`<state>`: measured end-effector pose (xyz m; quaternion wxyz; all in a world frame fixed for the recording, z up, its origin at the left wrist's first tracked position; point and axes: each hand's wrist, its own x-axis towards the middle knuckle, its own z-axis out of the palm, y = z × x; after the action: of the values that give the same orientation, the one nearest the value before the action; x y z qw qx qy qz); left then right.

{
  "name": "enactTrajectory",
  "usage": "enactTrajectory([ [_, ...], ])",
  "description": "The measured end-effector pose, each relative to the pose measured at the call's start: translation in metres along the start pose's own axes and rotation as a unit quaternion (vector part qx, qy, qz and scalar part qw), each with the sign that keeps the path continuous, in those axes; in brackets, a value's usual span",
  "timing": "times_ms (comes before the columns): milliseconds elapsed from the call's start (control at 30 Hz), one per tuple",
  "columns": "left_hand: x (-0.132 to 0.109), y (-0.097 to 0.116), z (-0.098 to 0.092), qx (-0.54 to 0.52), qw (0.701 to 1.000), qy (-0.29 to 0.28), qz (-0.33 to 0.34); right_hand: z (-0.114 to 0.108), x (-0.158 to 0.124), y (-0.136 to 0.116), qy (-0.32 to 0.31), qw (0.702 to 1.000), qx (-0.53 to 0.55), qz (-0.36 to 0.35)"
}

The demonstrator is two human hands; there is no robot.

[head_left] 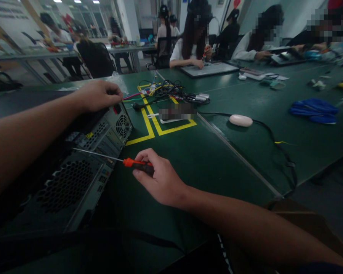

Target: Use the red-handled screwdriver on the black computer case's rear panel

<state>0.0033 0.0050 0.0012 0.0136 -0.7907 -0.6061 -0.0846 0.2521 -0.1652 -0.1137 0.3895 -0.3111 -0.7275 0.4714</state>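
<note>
Screwdriver (129, 163) clasped in a person's right hand (161, 179) points into a computer case (71, 182) on the green table (217, 163). Forearm extended over it, the left hand (98, 95) curls at the case's edge, grip unclear.

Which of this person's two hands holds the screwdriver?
The right hand: it grips the orange-and-black screwdriver, whereas the left hand is at the top edge of the computer case.

Computer case (65, 182): partly hidden by left forearm (37, 125), itself cut off at left edge. Screwdriver (128, 163): tip indistinct in shadow.
</note>
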Motion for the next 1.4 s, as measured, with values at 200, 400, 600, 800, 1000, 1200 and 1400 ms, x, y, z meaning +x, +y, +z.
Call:
enactTrajectory([
  [200, 0.0001, 0.0017, -0.0012, 0.004, 1.000, -0.003, -0.012, 0.0004, 0.0001, -0.0001, 0.002, 1.000, -0.005, -0.002],
  [400, -0.0004, 0.0013, -0.0011, -0.002, 1.000, -0.003, -0.008, 0.0006, 0.0001, -0.0002, -0.001, 1.000, 0.007, -0.002],
  [600, 0.0001, 0.0035, -0.0034, 0.000, 1.000, -0.019, -0.001, -0.0005, -0.0003, -0.0048, -0.001, 1.000, 0.009, -0.001],
  [800, 0.0002, 0.0030, -0.0021, 0.000, 1.000, -0.008, -0.007, 0.0008, -0.0008, -0.0018, 0.004, 1.000, 0.006, 0.003],
  [1000, -0.0002, 0.0040, -0.0019, -0.013, 1.000, -0.010, -0.012, 0.0004, -0.0011, -0.0021, 0.011, 1.000, 0.005, 0.022],
  [1200, -0.0004, 0.0032, -0.0017, -0.006, 1.000, -0.006, -0.014, -0.0019, -0.0007, -0.0051, 0.010, 1.000, 0.003, 0.029],
  [1400, -0.0003, 0.0042, -0.0023, -0.014, 1.000, -0.010, -0.015, -0.0026, 0.0006, -0.0036, 0.035, 0.999, -0.002, 0.011],
])
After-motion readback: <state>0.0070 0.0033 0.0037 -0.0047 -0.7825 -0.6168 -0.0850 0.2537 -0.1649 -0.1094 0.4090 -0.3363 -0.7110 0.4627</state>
